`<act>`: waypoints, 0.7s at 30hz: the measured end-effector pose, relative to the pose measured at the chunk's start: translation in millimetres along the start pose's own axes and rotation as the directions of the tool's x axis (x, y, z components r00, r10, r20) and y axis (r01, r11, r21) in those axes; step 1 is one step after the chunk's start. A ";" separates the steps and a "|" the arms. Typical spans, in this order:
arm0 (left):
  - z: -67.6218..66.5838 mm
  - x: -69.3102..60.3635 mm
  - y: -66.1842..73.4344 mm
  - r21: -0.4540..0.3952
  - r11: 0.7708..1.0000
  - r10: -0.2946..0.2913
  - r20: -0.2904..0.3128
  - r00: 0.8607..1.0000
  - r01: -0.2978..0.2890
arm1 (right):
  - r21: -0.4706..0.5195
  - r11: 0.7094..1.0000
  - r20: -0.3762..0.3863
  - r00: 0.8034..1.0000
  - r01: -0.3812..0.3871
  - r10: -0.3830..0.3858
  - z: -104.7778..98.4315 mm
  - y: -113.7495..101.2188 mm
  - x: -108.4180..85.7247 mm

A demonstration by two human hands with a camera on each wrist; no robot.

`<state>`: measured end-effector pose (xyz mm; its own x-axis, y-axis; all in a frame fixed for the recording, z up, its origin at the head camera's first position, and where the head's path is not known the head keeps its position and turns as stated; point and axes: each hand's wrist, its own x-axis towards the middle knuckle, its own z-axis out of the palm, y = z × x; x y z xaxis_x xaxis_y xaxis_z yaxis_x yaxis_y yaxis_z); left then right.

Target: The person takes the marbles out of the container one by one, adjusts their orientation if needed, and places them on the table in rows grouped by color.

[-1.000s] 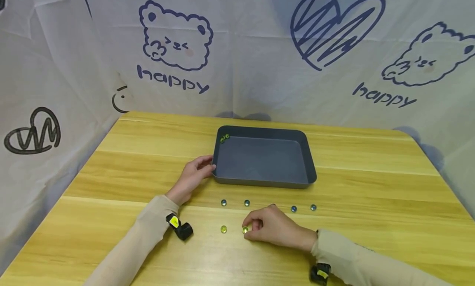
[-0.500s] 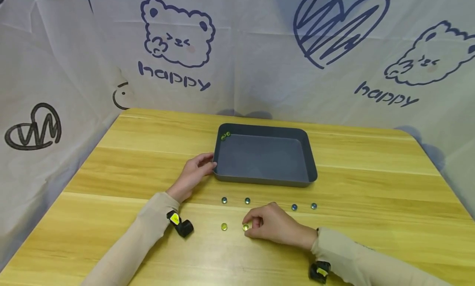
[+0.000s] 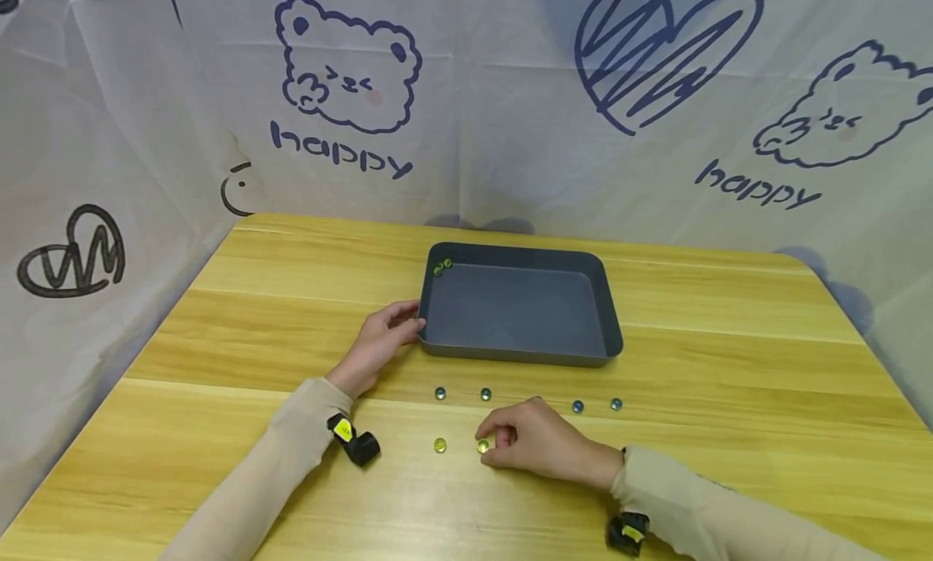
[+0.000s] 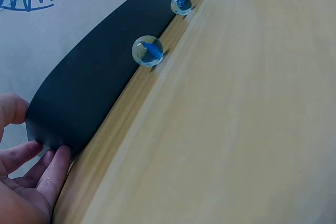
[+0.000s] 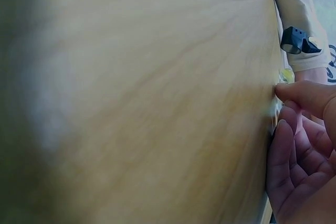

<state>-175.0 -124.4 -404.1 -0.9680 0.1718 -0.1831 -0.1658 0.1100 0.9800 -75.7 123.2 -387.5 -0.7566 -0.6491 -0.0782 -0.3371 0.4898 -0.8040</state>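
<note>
My left hand (image 3: pixel 375 342) holds the left front corner of a dark grey baking tray (image 3: pixel 510 354), thumb at the rim and other fingers against the outside wall. In the left wrist view, fingertips (image 4: pixel 62 156) touch the tray's lower edge. At the table's middle, my right hand (image 3: pixel 543 444) pinches a yellow-green glass marble (image 3: pixel 483 446) between thumb and index finger, at table level. Another yellow-green marble (image 3: pixel 440 445) lies to its left. Inside the tray's far left corner sit a few green marbles (image 3: pixel 438 271). The right wrist view mostly hides the pinched marble behind the fingers.
Between tray and right hand, several clear marbles with blue inside lie in a loose row, from a left one (image 3: pixel 440 393) to a right one (image 3: pixel 616 404). The wooden table (image 3: pixel 255 302) meets a white cloth backdrop (image 3: pixel 496 156) with drawings behind and at the sides.
The head view has shifted slightly. Both hands, the tray and the marbles keep their places.
</note>
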 end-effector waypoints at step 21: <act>-1.0 -1.6 0.7 0.002 1.000 -0.002 0.009 1.000 0.002 | -0.065 0.997 -0.065 0.997 -0.037 0.033 -3.3 -0.7 -5.2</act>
<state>-173.7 -125.5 -403.1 -0.9659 0.1801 -0.1859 -0.1675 0.1125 0.9794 -73.4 128.2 -384.6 -0.8023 -0.5933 -0.0662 -0.3445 0.5507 -0.7603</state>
